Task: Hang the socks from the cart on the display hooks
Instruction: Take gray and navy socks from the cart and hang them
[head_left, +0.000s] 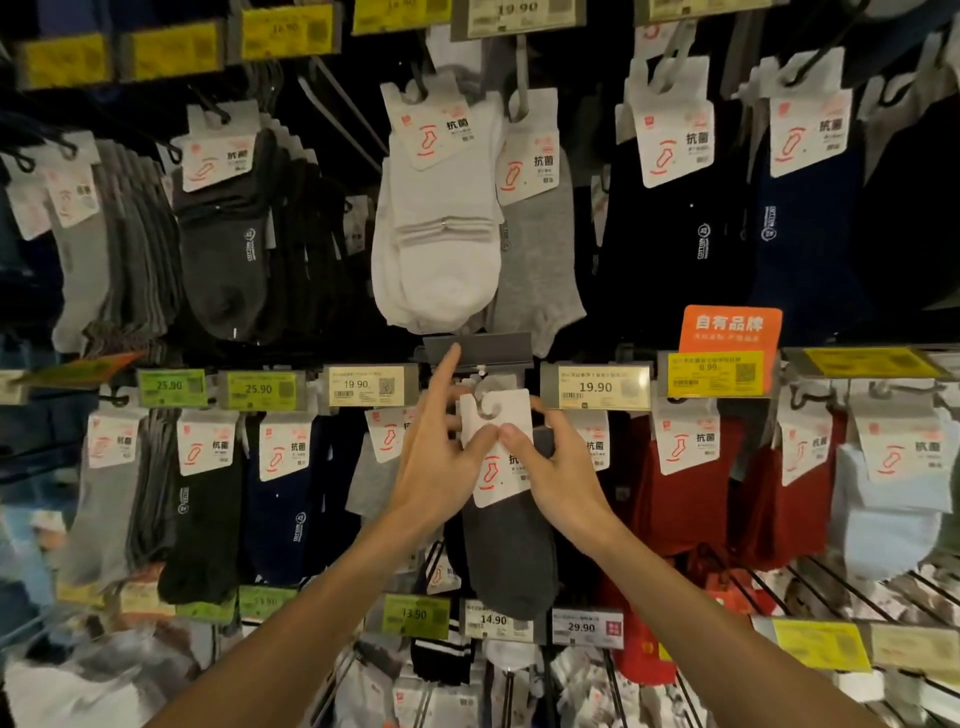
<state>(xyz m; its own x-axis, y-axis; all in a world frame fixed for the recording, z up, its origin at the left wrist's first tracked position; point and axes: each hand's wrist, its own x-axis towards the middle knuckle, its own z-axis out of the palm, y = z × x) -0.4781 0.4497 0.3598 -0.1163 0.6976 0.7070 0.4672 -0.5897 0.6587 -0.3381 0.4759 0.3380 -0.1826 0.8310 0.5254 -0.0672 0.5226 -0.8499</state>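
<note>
Our left hand (441, 457) pinches the white card (506, 421) of the dark grey socks (511, 551) with its thumb, its index finger raised to touch the grey label holder (493, 347). Our right hand (556, 467) pinches the card's other side. The card's cut-out is up at the display hook (483, 371) in the middle row; beyond, white socks (436, 260) hang above

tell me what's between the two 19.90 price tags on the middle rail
In the head view, a blank grey label holder sits between them, the left hand raising its index finger to it; the dark grey sock pack's card is just below.
</note>
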